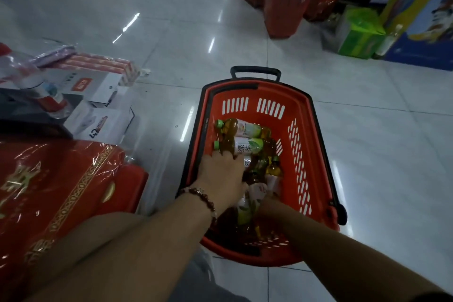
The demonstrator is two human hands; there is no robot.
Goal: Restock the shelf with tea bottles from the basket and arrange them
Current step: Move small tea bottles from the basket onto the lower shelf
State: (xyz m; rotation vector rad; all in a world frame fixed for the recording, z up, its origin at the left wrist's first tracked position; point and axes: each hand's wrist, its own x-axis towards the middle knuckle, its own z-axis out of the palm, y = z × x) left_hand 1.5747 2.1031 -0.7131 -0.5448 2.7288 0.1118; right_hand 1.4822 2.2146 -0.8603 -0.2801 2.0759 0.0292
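A red plastic basket (304, 154) with a black handle stands on the tiled floor. Inside lie several tea bottles with green caps, amber tea and white-green labels, such as the top tea bottle (245, 129). My left hand (221, 174), with a bead bracelet on its wrist, reaches in from the left, and its fingers curl down round a tea bottle (247, 162) in the middle of the pile. My right hand (270, 205) is pushed in among the bottles at the near end. Its fingers are hidden by them. No shelf is in view.
Red gift boxes in clear wrap (49, 191) and white cartons (103, 120) are stacked at the left. More red baskets (284, 7) stand at the far right, next to green boxes (358, 34) and a blue-yellow display (421, 19). Glossy floor tiles surround the basket.
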